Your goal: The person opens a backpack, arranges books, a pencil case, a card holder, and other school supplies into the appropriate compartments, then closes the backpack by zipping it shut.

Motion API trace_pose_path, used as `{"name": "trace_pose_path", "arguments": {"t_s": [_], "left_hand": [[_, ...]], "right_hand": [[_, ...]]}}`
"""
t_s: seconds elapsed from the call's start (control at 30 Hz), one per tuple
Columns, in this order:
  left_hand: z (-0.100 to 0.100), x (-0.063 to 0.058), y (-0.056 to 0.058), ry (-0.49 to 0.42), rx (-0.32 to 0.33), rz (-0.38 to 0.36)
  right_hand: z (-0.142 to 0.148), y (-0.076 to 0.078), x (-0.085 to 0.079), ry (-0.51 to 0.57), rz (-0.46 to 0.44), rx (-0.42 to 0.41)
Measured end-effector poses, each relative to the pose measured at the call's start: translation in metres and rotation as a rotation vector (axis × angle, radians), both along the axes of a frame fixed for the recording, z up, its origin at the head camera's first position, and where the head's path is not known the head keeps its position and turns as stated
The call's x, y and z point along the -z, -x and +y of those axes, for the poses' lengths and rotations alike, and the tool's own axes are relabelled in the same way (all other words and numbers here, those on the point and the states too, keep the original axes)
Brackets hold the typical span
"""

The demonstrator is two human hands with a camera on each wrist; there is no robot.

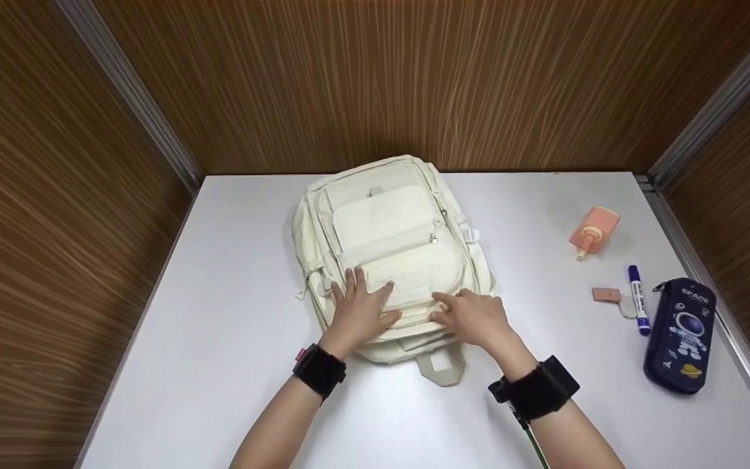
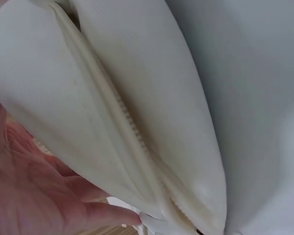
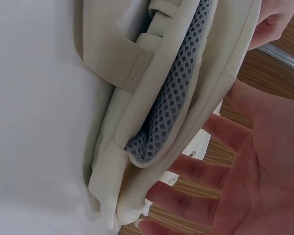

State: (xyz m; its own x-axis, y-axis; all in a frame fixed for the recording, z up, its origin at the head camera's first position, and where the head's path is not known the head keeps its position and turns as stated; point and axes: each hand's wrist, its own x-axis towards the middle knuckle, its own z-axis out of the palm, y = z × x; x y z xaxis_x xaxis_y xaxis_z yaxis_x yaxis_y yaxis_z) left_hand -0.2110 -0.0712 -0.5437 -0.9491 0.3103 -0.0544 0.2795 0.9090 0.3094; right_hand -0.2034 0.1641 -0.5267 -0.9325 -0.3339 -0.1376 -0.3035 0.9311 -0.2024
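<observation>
A cream backpack [image 1: 385, 218] lies on the white table, its front pockets facing up and its webbing handle loop [image 1: 443, 374] toward the person. The left hand [image 1: 357, 316] rests on the lower front pocket with its fingers spread. Beside it, the right hand [image 1: 479, 319] touches the same pocket from the right, index finger and thumb apart. In the left wrist view a zipper seam [image 2: 127, 117] runs along the bag's edge. Grey mesh padding [image 3: 171, 93] shows in the right wrist view, near the loosely extended right fingers [image 3: 186, 200].
On the right of the table lie a salmon-coloured bottle with a nozzle [image 1: 596, 231], a small pink-and-grey item [image 1: 607, 295], a blue marker [image 1: 638, 299] and a navy pencil case [image 1: 681, 335] with an astronaut print. Wood-grain panels [image 1: 375, 85] enclose the back and sides.
</observation>
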Motion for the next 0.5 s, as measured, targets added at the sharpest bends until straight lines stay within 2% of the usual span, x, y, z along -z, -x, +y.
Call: {"name": "trace_pose_path", "arguments": {"t_s": [0.23,0.4,0.5], "left_hand": [[0.0,-0.001,0.015,-0.07,0.086,-0.029],[0.003,-0.004,0.028,-0.142,0.086,-0.06],[0.004,-0.006,0.033,-0.163,0.085,-0.075]], "right_hand": [[0.005,-0.014,-0.005,0.003,-0.028,-0.008],[0.0,-0.017,-0.01,0.023,-0.035,0.017],[-0.006,-0.012,-0.014,0.031,0.012,0.041]]}}
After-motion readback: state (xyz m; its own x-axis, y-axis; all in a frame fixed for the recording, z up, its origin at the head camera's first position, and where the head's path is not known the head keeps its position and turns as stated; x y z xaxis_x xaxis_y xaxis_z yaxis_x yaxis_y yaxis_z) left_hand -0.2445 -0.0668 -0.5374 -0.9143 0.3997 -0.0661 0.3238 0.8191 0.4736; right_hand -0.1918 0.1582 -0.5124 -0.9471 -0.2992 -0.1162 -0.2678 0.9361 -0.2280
